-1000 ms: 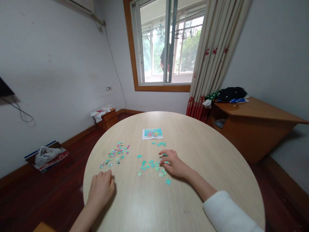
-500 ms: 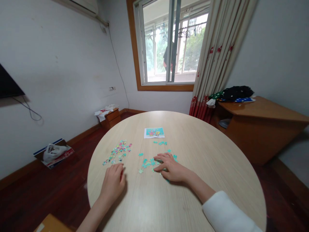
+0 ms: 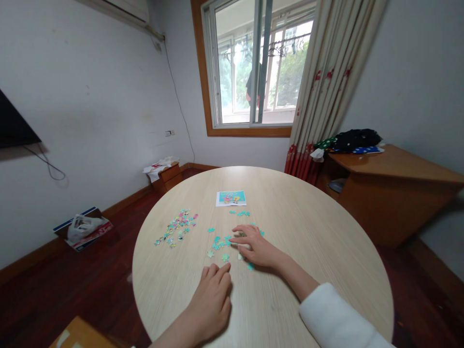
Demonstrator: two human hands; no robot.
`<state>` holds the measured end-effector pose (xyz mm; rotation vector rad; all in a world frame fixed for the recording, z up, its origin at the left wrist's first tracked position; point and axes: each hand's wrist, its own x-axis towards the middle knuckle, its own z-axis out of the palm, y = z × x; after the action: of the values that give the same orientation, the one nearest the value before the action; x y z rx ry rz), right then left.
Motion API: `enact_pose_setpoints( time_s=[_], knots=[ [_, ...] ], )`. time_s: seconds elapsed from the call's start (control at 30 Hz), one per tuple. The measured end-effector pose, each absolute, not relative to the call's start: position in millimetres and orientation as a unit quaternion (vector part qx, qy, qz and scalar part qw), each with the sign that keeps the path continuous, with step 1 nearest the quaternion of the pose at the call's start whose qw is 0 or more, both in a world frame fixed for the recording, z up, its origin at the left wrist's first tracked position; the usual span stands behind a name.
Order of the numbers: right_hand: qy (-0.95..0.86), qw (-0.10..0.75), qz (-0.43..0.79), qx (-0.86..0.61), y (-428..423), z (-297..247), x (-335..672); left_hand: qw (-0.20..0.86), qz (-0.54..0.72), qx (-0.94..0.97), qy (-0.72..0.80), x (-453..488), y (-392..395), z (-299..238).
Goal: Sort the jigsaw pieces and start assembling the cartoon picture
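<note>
Small turquoise jigsaw puzzle pieces (image 3: pixel 218 243) lie scattered near the middle of the round table. Over their right side is my right hand (image 3: pixel 255 247), fingers spread and palm down, hiding some of them. My left hand (image 3: pixel 213 295) rests lower on the table, its index finger stretched to the edge of a pale green puzzle piece (image 3: pixel 225 258). Neither hand visibly grips a piece. To the left sits a mixed pile of pink, yellow and turquoise pieces (image 3: pixel 177 224). Beyond the pieces lies a printed picture card (image 3: pixel 232 198) with cartoon figures.
The round wooden table (image 3: pixel 308 251) spans the middle of the view. A wooden desk (image 3: pixel 402 193) with folded cloth stands at the right, a small cabinet (image 3: pixel 170 176) at the back left. A plastic bag (image 3: pixel 83 227) lies on the floor. A person stands beyond the window.
My left hand has moved right, from beside the mixed pile to the pale green piece. My right hand stays almost in place over the turquoise pieces.
</note>
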<state>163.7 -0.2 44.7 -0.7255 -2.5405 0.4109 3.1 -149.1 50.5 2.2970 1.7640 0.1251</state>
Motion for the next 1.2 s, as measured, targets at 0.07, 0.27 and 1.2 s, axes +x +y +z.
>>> enact_pose_setpoints(
  time_s=[0.07, 0.27, 1.2],
  knots=[
    [-0.924, 0.232, 0.149, -0.264, 0, 42, 163, 0.113, 0.054, 0.780, 0.613, 0, -150, 51],
    [-0.924, 0.238, 0.144, -0.263, 3, 38, 163, 0.106, 0.038, 0.771, 0.627, 1, -139, 60],
    [-0.919, 0.116, 0.099, -0.363, -34, 31, 65, -0.107, 0.168, 0.695, 0.691, -103, -134, -7]
  ],
)
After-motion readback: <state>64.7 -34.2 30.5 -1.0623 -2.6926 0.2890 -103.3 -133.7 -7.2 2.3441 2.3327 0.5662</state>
